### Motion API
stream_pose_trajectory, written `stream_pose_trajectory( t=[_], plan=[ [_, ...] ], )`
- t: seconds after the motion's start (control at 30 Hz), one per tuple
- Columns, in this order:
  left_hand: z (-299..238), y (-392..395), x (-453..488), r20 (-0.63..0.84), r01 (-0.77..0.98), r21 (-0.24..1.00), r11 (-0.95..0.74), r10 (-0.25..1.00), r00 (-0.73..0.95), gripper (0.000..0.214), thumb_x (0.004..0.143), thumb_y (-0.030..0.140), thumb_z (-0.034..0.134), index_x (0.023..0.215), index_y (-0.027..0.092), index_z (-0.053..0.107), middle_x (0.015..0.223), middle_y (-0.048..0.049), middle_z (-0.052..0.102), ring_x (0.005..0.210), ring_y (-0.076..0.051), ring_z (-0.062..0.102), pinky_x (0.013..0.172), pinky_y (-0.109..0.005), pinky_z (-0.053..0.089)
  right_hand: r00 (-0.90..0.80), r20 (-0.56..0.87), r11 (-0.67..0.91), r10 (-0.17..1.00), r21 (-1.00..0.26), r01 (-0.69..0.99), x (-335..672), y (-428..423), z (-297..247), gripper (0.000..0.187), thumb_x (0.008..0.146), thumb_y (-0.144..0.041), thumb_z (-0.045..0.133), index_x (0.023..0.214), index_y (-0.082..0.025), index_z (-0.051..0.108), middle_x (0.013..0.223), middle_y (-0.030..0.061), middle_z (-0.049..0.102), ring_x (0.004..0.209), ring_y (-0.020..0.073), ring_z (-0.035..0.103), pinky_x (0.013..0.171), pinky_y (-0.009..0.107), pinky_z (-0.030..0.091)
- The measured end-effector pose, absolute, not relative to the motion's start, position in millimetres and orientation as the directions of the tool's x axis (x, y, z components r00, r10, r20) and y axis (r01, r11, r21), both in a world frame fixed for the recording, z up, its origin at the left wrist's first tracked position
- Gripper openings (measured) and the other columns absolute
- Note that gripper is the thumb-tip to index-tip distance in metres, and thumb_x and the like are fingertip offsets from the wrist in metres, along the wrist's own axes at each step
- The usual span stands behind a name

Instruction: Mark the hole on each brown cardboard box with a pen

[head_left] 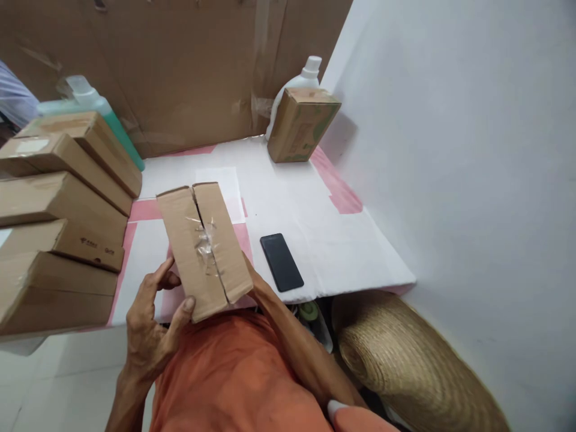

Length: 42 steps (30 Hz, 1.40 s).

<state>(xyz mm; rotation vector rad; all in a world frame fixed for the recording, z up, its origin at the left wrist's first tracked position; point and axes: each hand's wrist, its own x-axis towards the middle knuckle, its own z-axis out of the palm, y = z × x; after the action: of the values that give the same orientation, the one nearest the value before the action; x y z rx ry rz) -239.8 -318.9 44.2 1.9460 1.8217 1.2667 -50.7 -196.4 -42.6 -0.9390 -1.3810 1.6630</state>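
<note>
A small brown cardboard box [186, 240] is tilted up in front of my orange shirt. A seam runs down its face, with crumpled clear tape across the middle. My left hand [155, 312] grips the lower left side, thumb against the near corner and fingers curled along the edge. Behind the lower right edge of the box goes my right hand [254, 284]; its fingers are hidden, so I cannot see how they hold it. A black phone [282, 262] lies on the white-covered table [355, 252] to the right of the box.
Several cardboard boxes [85, 210] stand in a row at left, beside a bottle of green liquid [121, 135]. Another carton [301, 126] stands at the back, before a white bottle [310, 67]. A white wall [472, 180] borders the right; a woven straw hat [405, 360] sits below the table edge.
</note>
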Motion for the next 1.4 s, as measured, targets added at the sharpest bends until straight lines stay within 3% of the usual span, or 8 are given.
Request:
stream_pose_trajectory(
  t=[0.17, 0.3, 0.4, 0.5, 0.73, 0.93, 1.2, 1.4],
  plan=[
    [45.0, -316.5, -229.4, 0.587, 0.803, 0.516, -0.297, 0.806, -0.079, 0.080, 0.102, 0.053, 0.065, 0.173, 0.028, 0.038, 0.164, -0.0172, 0.046, 0.151, -0.039, 0.048, 0.122, -0.056, 0.046, -0.536, -0.060, -0.152, 0.842, -0.980, -0.129, -40.0, -195.6, -32.5, 0.052, 0.094, -0.072, 0.065, 0.098, -0.023, 0.081, 0.089, 0.0032, 0.078, 0.096, 0.0271, 0.069, 0.096, 0.045, 0.059],
    [44.7, -315.8, -233.4, 0.589, 0.777, 0.554, -0.299, 0.800, -0.112, 0.064, 0.110, 0.059, 0.043, 0.169, 0.034, 0.047, 0.182, -0.0078, 0.022, 0.168, -0.040, 0.026, 0.137, -0.059, 0.026, -0.601, -0.069, -0.191, 0.796, -0.971, -0.142, -42.8, -199.6, -21.1, 0.058, 0.098, -0.077, 0.059, 0.108, -0.025, 0.082, 0.096, 0.0043, 0.080, 0.105, 0.0286, 0.072, 0.100, 0.047, 0.058],
    [44.9, -313.7, -242.8, 0.586, 0.790, 0.558, -0.256, 0.795, -0.157, 0.074, 0.109, 0.070, 0.027, 0.167, 0.030, 0.050, 0.177, -0.0111, 0.037, 0.169, -0.040, 0.026, 0.140, -0.062, 0.016, -0.673, -0.138, -0.349, 0.727, -0.918, -0.189, -45.2, -206.1, -12.3, 0.075, 0.096, -0.088, 0.052, 0.119, -0.023, 0.081, 0.104, 0.0081, 0.081, 0.109, 0.0293, 0.073, 0.098, 0.045, 0.059],
    [46.9, -311.0, -255.7, 0.593, 0.796, 0.568, -0.211, 0.775, -0.218, 0.082, 0.107, 0.076, 0.021, 0.167, 0.028, 0.049, 0.168, -0.0134, 0.051, 0.162, -0.038, 0.039, 0.138, -0.060, 0.023, -0.724, -0.146, -0.460, 0.674, -0.850, -0.256, -44.3, -210.7, -2.2, 0.087, 0.090, -0.096, 0.053, 0.128, -0.021, 0.078, 0.114, 0.0102, 0.080, 0.108, 0.0281, 0.073, 0.098, 0.041, 0.057],
    [55.0, -307.5, -287.3, 0.548, 0.785, 0.615, -0.073, 0.756, -0.358, 0.089, 0.104, 0.084, 0.027, 0.160, 0.021, 0.055, 0.150, -0.0161, 0.063, 0.145, -0.041, 0.057, 0.128, -0.056, 0.040, -0.670, 0.022, -0.364, 0.742, -0.826, -0.431, -37.4, -206.9, 27.0, 0.085, 0.079, -0.077, 0.084, 0.145, -0.026, 0.068, 0.133, 0.0103, 0.070, 0.097, 0.0226, 0.067, 0.091, 0.040, 0.059],
    [45.8, -300.5, -297.4, 0.468, 0.727, 0.687, -0.013, 0.773, -0.429, 0.078, 0.105, 0.080, 0.034, 0.144, 0.019, 0.064, 0.127, -0.0141, 0.069, 0.125, -0.039, 0.067, 0.118, -0.056, 0.047, -0.688, 0.023, -0.229, 0.725, -0.935, -0.272, -39.8, -208.8, 39.8, 0.108, 0.070, -0.042, 0.102, 0.163, -0.032, 0.047, 0.104, -0.0003, 0.067, 0.096, 0.0210, 0.067, 0.097, 0.042, 0.061],
    [17.0, -288.3, -307.4, 0.365, 0.521, 0.853, -0.010, 0.726, -0.583, 0.079, 0.104, 0.084, 0.031, 0.139, 0.022, 0.066, 0.134, -0.0143, 0.070, 0.137, -0.035, 0.063, 0.129, -0.051, 0.040, -0.595, 0.009, 0.053, 0.804, -0.997, 0.056, -80.8, -218.5, -4.2, 0.109, 0.071, -0.054, 0.099, 0.160, -0.027, 0.044, 0.142, 0.0129, 0.054, 0.100, 0.0223, 0.063, 0.080, 0.039, 0.059],
    [6.0, -288.9, -318.8, 0.310, 0.514, 0.857, 0.046, 0.749, -0.585, 0.079, 0.103, 0.085, 0.029, 0.127, 0.021, 0.068, 0.124, -0.0137, 0.072, 0.130, -0.032, 0.065, 0.121, -0.049, 0.047, -0.481, -0.005, 0.074, 0.877, -0.987, 0.145, -95.1, -216.0, -24.6, 0.086, 0.060, -0.059, 0.102, 0.127, -0.022, 0.064, 0.113, 0.0044, 0.062, 0.080, 0.0176, 0.056, 0.071, 0.035, 0.052]
  ],
)
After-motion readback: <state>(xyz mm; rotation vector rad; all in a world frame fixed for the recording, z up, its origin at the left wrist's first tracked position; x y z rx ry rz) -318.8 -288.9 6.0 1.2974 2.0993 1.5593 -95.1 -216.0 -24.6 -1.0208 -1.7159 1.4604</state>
